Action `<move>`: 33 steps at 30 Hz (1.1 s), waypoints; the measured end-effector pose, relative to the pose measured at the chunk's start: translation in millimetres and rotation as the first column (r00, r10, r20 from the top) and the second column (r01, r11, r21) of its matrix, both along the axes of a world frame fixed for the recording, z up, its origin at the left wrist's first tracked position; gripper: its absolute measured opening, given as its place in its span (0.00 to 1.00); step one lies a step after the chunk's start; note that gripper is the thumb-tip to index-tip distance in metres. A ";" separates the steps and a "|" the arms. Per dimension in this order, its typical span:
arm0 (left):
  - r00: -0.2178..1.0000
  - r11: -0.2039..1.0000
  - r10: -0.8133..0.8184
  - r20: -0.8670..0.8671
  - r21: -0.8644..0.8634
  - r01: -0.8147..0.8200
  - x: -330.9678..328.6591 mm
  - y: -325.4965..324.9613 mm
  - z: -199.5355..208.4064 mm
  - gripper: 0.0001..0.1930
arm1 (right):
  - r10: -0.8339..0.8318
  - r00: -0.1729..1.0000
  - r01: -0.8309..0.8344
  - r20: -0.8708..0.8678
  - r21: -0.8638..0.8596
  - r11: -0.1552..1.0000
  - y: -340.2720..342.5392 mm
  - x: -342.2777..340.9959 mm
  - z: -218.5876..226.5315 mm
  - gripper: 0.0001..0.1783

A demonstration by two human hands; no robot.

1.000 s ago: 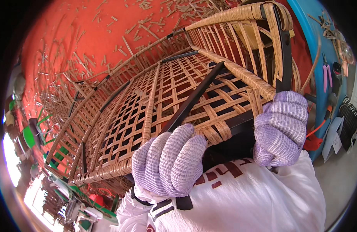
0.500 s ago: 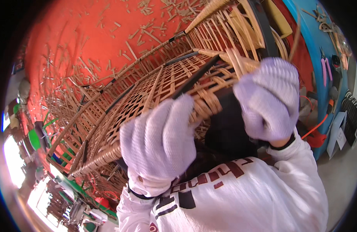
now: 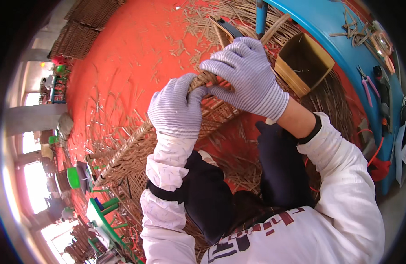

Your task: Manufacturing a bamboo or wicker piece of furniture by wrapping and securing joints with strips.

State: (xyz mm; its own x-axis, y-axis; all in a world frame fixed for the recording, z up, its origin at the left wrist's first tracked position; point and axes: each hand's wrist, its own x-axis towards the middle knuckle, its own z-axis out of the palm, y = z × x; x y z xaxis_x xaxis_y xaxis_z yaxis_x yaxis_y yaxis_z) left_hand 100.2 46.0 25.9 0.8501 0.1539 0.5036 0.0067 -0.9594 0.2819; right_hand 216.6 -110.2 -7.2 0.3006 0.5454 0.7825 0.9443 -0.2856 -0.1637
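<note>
A person in purple-and-white striped knit gloves works on a brown rattan-woven frame (image 3: 128,154), which lies between and beyond the knees. The lattice panel, broad in view a second ago, has tilted nearly edge-on, and the hands have come together at its wrapped rattan edge (image 3: 203,80); handling now seems centred on that spot. The left hand (image 3: 176,108) is clamped on the edge, fingers curled over. The right hand (image 3: 253,72) has fingers above and thumb below it; whether they grip is hard to tell. A yellow open-topped box (image 3: 293,79) stands near the right wrist, under a blue table's curved rim (image 3: 308,21). Room to swing lies left and ahead, over red floor (image 3: 143,48) strewn with cut strips.
</note>
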 end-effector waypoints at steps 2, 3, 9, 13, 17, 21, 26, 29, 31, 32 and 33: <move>1.000 1.000 0.000 0.003 0.010 0.000 2.3 2.2 0.9 0.13 | -0.020 1.000 0.020 0.016 0.008 1.000 4.4 -2.4 1.9 0.24; 1.000 1.000 0.003 -0.002 0.012 -0.003 3.1 3.0 1.2 0.13 | -0.038 0.999 0.038 0.024 0.008 0.999 6.8 -2.7 1.7 0.24; 0.999 0.999 0.016 -0.040 0.048 -0.014 6.9 6.9 7.4 0.13 | -0.034 0.998 0.031 0.060 0.037 0.999 17.1 4.2 -6.7 0.23; 0.997 1.000 -0.013 -0.075 0.017 0.015 11.5 18.0 9.5 0.13 | -0.052 0.990 0.039 0.129 0.100 0.994 28.0 13.8 -8.7 0.20; 0.993 0.995 -0.092 -0.080 -0.029 0.090 13.1 27.0 8.3 0.16 | -0.060 0.989 0.045 0.134 0.113 0.993 32.8 17.4 -9.7 0.20; 0.985 0.973 -0.164 -0.045 -0.168 0.155 12.8 28.8 10.3 0.19 | -0.062 0.993 0.050 0.100 0.113 0.992 34.1 16.8 -10.6 0.20; 0.976 0.941 -0.204 -0.080 -0.290 0.173 11.1 32.0 11.1 0.21 | -0.059 0.994 0.044 0.097 0.148 0.988 37.1 17.5 -10.7 0.20; 0.982 0.945 -0.185 -0.029 -0.280 0.169 14.1 30.1 7.2 0.20 | -0.048 0.997 0.039 0.059 0.135 0.990 36.5 17.2 -10.9 0.19; 0.990 0.946 -0.130 -0.058 -0.306 0.107 14.3 27.7 7.5 0.19 | -0.058 0.996 0.050 0.062 0.130 0.990 36.9 17.7 -11.4 0.19; 0.990 0.946 -0.131 -0.058 -0.306 0.107 15.5 27.3 6.2 0.19 | -0.059 0.996 0.051 0.062 0.131 0.990 36.4 18.0 -11.2 0.19; 0.991 0.958 -0.133 0.006 -0.257 0.130 17.2 27.6 3.6 0.18 | -0.061 0.996 0.053 0.061 0.128 0.990 35.9 18.4 -10.9 0.19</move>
